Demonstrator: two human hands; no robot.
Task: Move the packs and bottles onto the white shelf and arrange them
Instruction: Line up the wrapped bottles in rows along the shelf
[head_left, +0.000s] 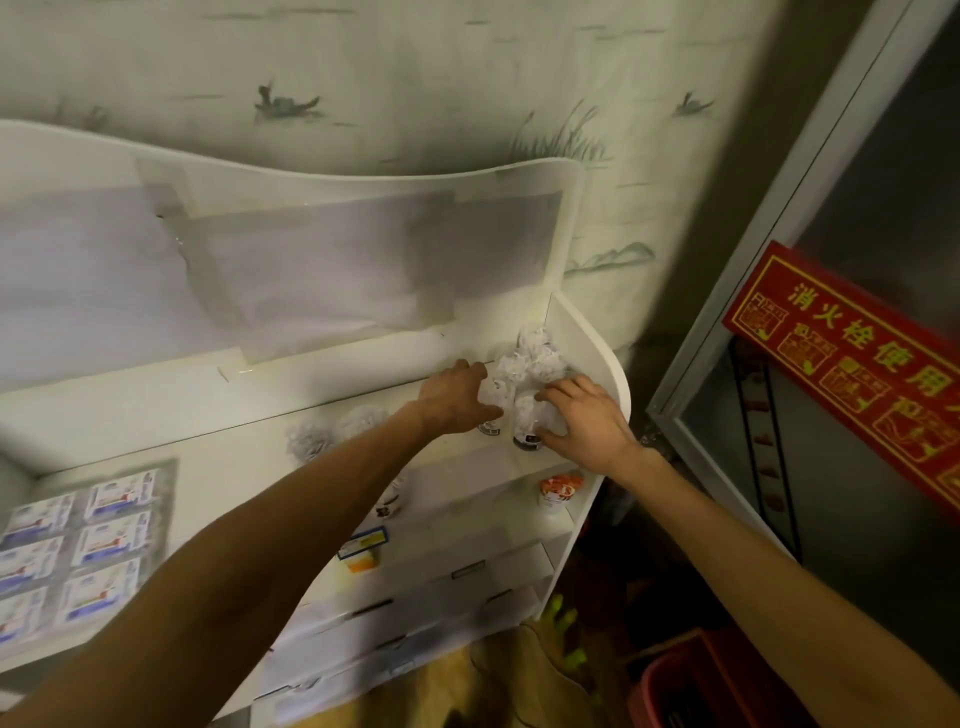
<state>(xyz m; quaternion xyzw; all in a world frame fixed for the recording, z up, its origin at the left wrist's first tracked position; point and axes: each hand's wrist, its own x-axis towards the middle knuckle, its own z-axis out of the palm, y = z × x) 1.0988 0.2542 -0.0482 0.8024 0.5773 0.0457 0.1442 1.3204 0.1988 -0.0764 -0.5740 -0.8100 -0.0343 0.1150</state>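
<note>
Leftmost, we note flat blue-and-white packs (78, 551) lying in a grid on the left end of the white shelf (171, 410); we judge them light, thin and easy to lift by an edge. Further right on the top tier stand two loose bottles (332, 434) with crinkled clear tops, blurred. Then our left hand (457, 397), fingers curved round one bottle (493, 400) in the corner cluster. Next to it our right hand (587, 423) curls its fingers over a neighbouring bottle (530, 421). We judge these small, light and top-heavy, the wrap slippery and crushable, so hold low on the body near the dark label. The tier surface is smooth white, the cluster hard against the side wall, with lower tiers holding a cup (556, 491) and a box (361, 548). Right of the shelf: papered wall, a glass cabinet with a red notice (852, 374), a red bin (691, 686) on the floor.
</note>
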